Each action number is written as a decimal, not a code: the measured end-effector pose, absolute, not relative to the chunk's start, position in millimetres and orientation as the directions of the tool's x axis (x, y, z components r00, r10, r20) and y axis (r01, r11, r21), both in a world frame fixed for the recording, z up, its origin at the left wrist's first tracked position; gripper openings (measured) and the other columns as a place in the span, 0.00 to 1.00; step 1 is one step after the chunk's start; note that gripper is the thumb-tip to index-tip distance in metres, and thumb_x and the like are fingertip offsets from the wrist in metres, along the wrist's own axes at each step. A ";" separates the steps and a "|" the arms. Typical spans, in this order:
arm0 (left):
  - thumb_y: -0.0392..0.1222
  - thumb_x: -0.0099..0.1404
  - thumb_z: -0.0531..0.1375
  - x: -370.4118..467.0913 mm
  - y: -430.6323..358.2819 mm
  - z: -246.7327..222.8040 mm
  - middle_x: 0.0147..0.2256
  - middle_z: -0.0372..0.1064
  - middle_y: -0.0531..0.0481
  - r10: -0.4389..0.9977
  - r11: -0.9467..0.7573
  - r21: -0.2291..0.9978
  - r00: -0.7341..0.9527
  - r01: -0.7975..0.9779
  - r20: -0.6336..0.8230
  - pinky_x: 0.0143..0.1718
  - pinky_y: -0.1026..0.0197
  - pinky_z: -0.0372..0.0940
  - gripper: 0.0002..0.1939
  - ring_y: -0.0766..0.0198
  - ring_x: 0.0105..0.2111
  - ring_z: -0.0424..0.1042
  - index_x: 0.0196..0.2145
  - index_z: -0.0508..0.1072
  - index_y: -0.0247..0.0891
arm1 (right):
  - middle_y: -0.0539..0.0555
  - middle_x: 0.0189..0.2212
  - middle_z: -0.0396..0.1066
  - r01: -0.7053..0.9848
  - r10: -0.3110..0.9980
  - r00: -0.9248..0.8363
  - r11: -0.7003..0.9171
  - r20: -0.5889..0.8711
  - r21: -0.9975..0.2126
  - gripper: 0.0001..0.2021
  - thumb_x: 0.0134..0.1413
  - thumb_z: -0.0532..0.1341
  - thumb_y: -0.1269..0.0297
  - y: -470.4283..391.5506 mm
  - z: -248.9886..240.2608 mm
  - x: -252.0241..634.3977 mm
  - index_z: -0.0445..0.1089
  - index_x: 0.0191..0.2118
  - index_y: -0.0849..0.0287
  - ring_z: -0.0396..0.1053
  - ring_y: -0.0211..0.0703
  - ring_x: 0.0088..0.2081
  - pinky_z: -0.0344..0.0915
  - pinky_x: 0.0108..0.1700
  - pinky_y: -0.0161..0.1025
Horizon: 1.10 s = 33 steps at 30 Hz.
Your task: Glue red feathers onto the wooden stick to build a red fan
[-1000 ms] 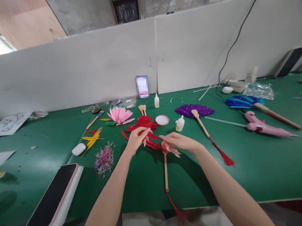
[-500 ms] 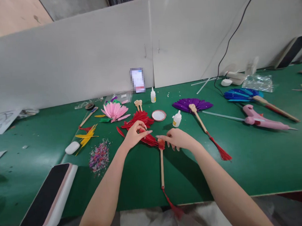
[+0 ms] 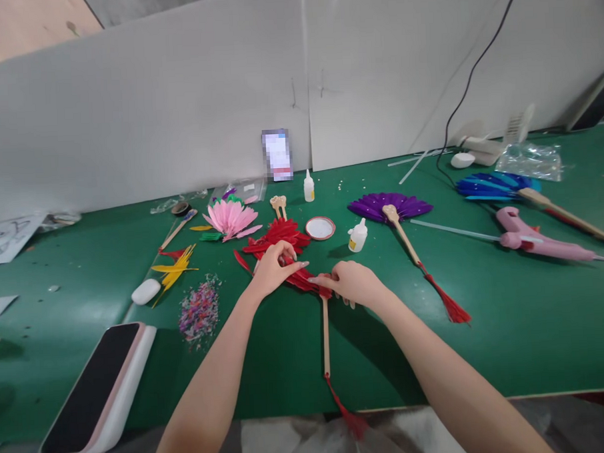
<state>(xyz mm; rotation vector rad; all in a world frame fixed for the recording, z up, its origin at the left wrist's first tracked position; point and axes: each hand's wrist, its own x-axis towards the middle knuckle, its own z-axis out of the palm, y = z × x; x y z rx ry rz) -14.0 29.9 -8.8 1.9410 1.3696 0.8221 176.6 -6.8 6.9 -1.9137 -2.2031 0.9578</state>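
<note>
Right hand farther over red feathers

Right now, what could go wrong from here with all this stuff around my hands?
The red tassel hangs past the near table edge, so it might snag and tug the wooden handle. The white bottle stands just beyond your right hand, and a stray knuckle could tip it. The loose colored bits lie beside your left forearm, so a sideways sweep would probably scatter them.
</note>
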 end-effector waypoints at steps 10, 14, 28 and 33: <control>0.50 0.61 0.52 -30.1 38.1 -12.7 0.27 0.66 0.51 0.961 -0.268 0.781 0.095 0.564 0.261 0.30 0.64 0.58 0.12 0.66 0.27 0.64 0.32 0.67 0.38 | 0.56 0.17 0.68 0.917 0.924 -0.151 -0.002 -0.352 -0.400 0.26 0.48 0.49 0.38 -8.0 6.3 172.0 0.60 0.18 0.58 0.70 0.46 0.25 0.55 0.23 0.34; 0.49 0.60 0.54 -33.6 37.0 -13.1 0.28 0.68 0.50 0.961 -0.272 0.760 0.127 0.590 0.245 0.31 0.63 0.58 0.12 0.64 0.28 0.65 0.34 0.68 0.38 | 0.56 0.20 0.69 0.930 0.939 -0.125 -0.002 -0.321 -0.367 0.26 0.48 0.50 0.38 -8.5 3.5 170.4 0.60 0.19 0.58 0.70 0.47 0.26 0.54 0.22 0.34; 0.46 0.57 0.58 -27.4 30.0 -11.8 0.26 0.71 0.51 0.956 -0.288 0.696 0.241 0.658 0.168 0.32 0.61 0.57 0.09 0.61 0.30 0.62 0.35 0.71 0.41 | 0.57 0.23 0.70 0.944 0.940 -0.149 0.043 -0.306 -0.328 0.28 0.45 0.49 0.34 -11.7 7.0 168.3 0.61 0.19 0.57 0.70 0.49 0.28 0.56 0.25 0.36; 0.44 0.57 0.58 -27.6 30.8 -12.0 0.27 0.70 0.51 0.951 -0.300 0.713 0.252 0.634 0.177 0.31 0.62 0.56 0.08 0.62 0.30 0.62 0.35 0.72 0.42 | 0.57 0.25 0.70 0.949 0.938 -0.137 0.031 -0.320 -0.314 0.29 0.40 0.51 0.32 -12.9 8.3 166.7 0.61 0.21 0.58 0.71 0.51 0.30 0.58 0.26 0.37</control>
